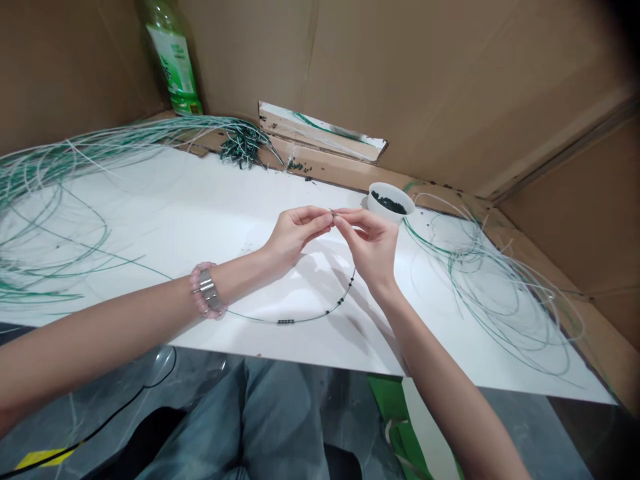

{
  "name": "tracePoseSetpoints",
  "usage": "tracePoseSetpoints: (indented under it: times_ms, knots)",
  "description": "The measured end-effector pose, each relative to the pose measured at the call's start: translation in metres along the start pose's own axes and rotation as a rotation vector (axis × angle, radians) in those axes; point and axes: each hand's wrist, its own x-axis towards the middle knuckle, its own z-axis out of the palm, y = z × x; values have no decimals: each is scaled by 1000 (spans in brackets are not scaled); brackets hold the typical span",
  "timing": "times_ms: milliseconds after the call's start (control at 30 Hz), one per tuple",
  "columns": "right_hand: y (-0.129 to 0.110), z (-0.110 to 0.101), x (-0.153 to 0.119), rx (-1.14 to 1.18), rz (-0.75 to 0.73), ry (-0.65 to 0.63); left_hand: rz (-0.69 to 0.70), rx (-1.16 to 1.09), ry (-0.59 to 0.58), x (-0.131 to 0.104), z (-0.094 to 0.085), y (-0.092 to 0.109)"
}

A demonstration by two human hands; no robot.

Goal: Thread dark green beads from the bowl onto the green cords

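Note:
My left hand (293,235), with a pink bead bracelet at its wrist, is closed in a pinch. Its fingertips meet those of my right hand (374,248), also pinching, above the white board (200,220). A tiny dark piece shows between the fingertips, too small to name. From below my right hand a thin green wire (263,321) hangs in a curve and passes under my left wrist. Small black beads (340,302) are threaded on it, some spaced apart and several in a row. Just behind my right hand stands a white cup (391,201) of dark beads.
Many green and white wires (45,173) lie at left, ending in a beaded bunch (244,143). Loose coiled wires (480,267) cover the right side. A green-labelled bottle (175,63) stands against the cardboard wall (400,80). Stray beads (300,167) lie at the back edge.

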Motion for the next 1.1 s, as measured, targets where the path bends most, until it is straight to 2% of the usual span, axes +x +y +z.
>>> tracePoseSetpoints:
  times_ms: [133, 267, 333, 500, 600, 1100]
  knots:
    - [1, -3, 4, -56, 1, 42, 86, 175, -35, 5, -5, 4]
    - [-3, -6, 5, -90, -67, 165, 129, 336, -71, 8, -8, 12]
    - [-6, -8, 5, -115, -120, 188, 156, 362, -77, 9, -10, 14]
    - [-11, -11, 5, -247, -253, 74, 224, 378, -99, 10, -13, 13]
    - [-11, -11, 5, -312, -298, 51, 234, 390, -93, 9, -14, 13]
    - [-9, -11, 6, -406, -342, 3, 261, 485, -89, 12, -16, 12]
